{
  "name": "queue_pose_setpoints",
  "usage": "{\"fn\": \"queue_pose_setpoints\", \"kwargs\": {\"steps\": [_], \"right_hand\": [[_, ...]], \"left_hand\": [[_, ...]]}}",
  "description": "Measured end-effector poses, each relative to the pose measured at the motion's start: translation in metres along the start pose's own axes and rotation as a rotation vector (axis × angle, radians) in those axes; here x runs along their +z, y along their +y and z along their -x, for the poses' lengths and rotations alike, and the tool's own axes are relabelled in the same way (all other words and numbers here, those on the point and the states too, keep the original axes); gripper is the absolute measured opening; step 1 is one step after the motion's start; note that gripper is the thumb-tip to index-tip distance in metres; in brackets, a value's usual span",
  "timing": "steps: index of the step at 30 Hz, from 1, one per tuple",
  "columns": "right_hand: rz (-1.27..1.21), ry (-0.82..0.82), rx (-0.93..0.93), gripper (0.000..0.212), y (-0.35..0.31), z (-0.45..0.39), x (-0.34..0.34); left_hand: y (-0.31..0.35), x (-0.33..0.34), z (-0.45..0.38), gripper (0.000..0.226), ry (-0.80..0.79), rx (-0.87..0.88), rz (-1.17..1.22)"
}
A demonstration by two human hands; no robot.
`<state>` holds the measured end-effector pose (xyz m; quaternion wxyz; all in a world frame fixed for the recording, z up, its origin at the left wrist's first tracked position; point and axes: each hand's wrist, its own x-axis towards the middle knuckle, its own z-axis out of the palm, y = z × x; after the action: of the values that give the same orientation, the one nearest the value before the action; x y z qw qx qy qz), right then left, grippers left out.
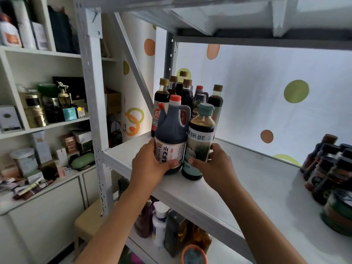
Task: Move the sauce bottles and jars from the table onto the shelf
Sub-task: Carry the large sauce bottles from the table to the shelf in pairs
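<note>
My left hand (150, 164) grips the lower body of a dark vinegar jug (172, 128) with a red cap and a side handle. Beside it on the right, my right hand (215, 166) holds a dark sauce bottle (200, 141) with a teal cap and a green label. Both bottles stand upright and touch each other near the front left of the white shelf board (238, 180). Behind them stands a cluster of several dark bottles (186, 92) with brown and red caps.
Small dark bottles and jars (329, 168) are grouped at the shelf's right end. A white upright post (93, 103) stands left of my hands. Bottles (167, 225) fill the shelf below. A cluttered white cabinet (40, 111) stands at far left.
</note>
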<state>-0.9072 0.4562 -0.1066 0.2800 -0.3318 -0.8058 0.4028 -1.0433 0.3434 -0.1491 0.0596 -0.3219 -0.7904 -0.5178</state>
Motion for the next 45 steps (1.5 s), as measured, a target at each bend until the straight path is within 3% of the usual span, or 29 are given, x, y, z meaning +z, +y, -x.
{"fn": "queue_pose_setpoints", "kwargs": {"steps": [12, 20, 33, 45], "right_hand": [[-0.046, 0.148, -0.003, 0.042, 0.006, -0.070, 0.037], [-0.042, 0.238, 0.011, 0.037, 0.013, -0.093, 0.056], [-0.081, 0.221, -0.047, 0.045, 0.048, -0.115, 0.070], [-0.107, 0.251, -0.051, 0.034, 0.053, -0.121, 0.073]], "left_hand": [[-0.011, 0.034, -0.083, 0.086, -0.093, -0.024, 0.105], [-0.014, 0.060, -0.103, 0.084, 0.032, -0.028, 0.085], [-0.036, 0.085, -0.120, 0.066, 0.068, 0.040, 0.009], [-0.040, 0.094, -0.123, 0.080, 0.067, 0.056, -0.074]]}}
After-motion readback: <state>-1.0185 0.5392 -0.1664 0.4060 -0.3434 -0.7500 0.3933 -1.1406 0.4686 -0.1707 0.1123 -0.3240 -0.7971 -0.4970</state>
